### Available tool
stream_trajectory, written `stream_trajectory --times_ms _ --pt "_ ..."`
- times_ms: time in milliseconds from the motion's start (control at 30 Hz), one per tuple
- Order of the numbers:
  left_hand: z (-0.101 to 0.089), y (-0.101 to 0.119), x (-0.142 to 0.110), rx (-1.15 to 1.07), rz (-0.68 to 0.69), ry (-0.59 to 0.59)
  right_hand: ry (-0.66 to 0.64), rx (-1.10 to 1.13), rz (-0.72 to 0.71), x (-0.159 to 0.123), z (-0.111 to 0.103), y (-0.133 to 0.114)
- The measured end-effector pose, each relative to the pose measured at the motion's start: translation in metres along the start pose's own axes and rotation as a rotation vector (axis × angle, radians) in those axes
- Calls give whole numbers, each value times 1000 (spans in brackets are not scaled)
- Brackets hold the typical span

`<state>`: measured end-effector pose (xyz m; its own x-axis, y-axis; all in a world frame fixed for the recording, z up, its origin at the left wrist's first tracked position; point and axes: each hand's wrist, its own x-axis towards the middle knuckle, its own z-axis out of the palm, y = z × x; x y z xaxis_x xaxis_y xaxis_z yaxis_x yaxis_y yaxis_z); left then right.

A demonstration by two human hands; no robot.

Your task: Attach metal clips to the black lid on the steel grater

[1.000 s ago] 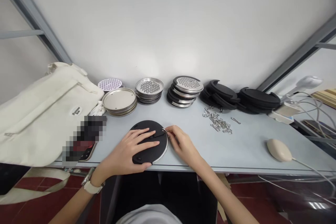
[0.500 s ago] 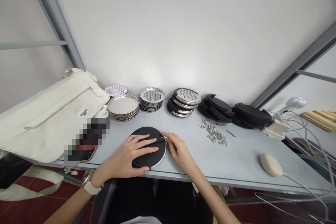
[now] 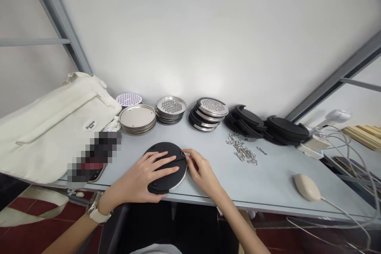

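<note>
A round black disc-shaped holder [image 3: 168, 149] lies on the table near its front edge, with a silver metal rim showing along its right side. My left hand [image 3: 147, 176] rests flat across it, fingers spread, the thumb along the near edge. At the holder's upper right edge, my right hand [image 3: 201, 168] pinches a small metal wire clip [image 3: 183, 154] between thumb and index finger. The clip touches the holder; whether it passes through a hole there I cannot tell. Several similar loose wire clips [image 3: 242, 151] are heaped to the right.
Along the wall stand stacks of plain metal discs [image 3: 137, 116], metal grater discs [image 3: 171, 106], graters in black holders [image 3: 212, 107] and black holders [image 3: 285, 129]. A white bag [image 3: 59, 127] lies left, a beige mouse-shaped device [image 3: 307, 187] and cables right.
The view has shifted slightly. Both hands stay at the black holder, the right still pinching the wire clip at its edge.
</note>
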<state>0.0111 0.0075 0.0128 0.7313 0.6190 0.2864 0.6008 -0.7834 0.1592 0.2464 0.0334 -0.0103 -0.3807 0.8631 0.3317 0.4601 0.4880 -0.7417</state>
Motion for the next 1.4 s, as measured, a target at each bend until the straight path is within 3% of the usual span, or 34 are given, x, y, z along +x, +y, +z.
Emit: stream_trajectory --times_ms 467,1400 --pt "0 0 0 7 -9 -25 -61 4 37 0 0 -1" --pt "2 -1 -1 15 -13 -9 -44 -24 8 3 4 6"
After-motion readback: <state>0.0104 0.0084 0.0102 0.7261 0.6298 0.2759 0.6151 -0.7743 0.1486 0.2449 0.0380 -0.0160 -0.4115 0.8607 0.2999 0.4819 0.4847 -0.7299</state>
